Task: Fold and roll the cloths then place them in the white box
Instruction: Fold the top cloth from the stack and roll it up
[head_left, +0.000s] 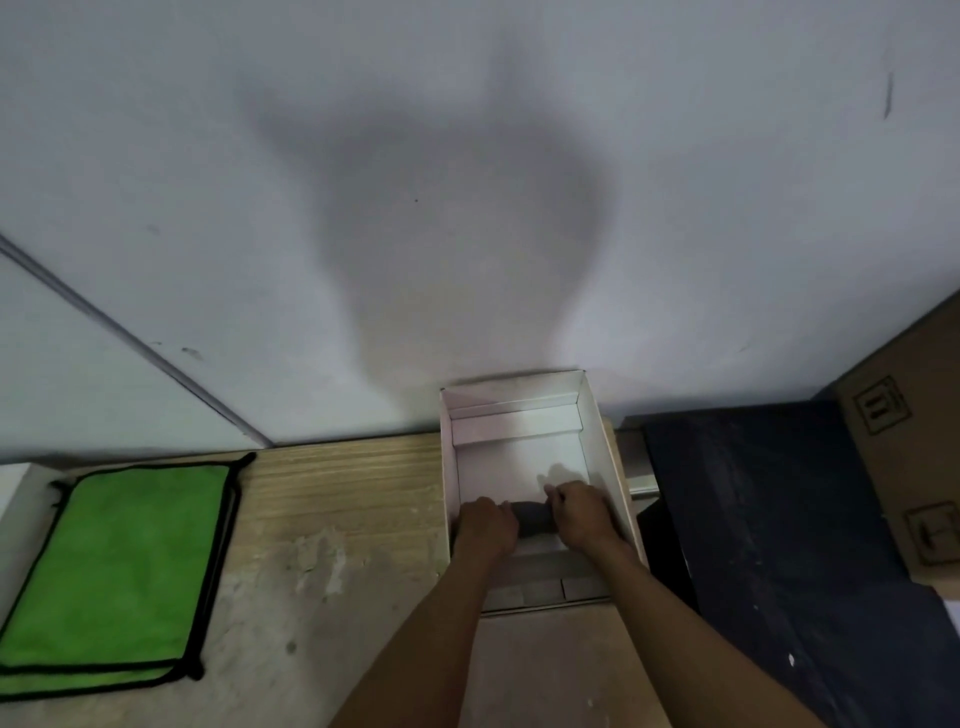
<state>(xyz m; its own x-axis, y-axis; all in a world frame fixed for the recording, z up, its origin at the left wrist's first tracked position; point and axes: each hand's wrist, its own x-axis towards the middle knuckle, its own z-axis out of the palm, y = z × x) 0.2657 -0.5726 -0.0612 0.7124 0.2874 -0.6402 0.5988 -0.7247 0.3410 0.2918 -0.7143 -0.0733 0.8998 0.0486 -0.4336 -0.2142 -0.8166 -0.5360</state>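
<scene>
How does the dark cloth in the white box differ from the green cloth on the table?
The dark cloth is rolled into a tight bundle; the green cloth lies flat. The dark cloth sits inside the white box, gripped at its ends by the left hand and right hand; the green cloth rests untouched on the table. Whether the two share a fabric cannot be told.

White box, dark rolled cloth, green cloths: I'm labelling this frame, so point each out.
white box (602, 415), head view, right inner wall.
dark rolled cloth (532, 517), head view, middle between the hands.
green cloths (119, 561), head view, top cloth's centre.
</scene>
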